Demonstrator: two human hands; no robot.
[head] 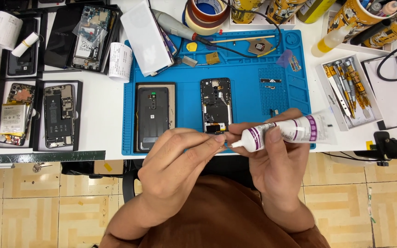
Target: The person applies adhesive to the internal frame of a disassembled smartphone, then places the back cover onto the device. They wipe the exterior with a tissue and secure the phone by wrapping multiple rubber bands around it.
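Note:
My right hand grips a white glue tube with purple bands, lying sideways with its nozzle pointing left. My left hand has its fingertips pinched at the nozzle tip, on something too small to make out. Both hands hover over the near edge of the blue work mat. Just beyond the fingers an opened phone frame lies on the mat. To its left rests a dark phone back cover.
Trays with several dismantled phones line the left side. Tape rolls, a rotary tool and a cable lie at the mat's far edge. A white tray of screwdriver bits stands right. A black clamp sticks out at the table's near right.

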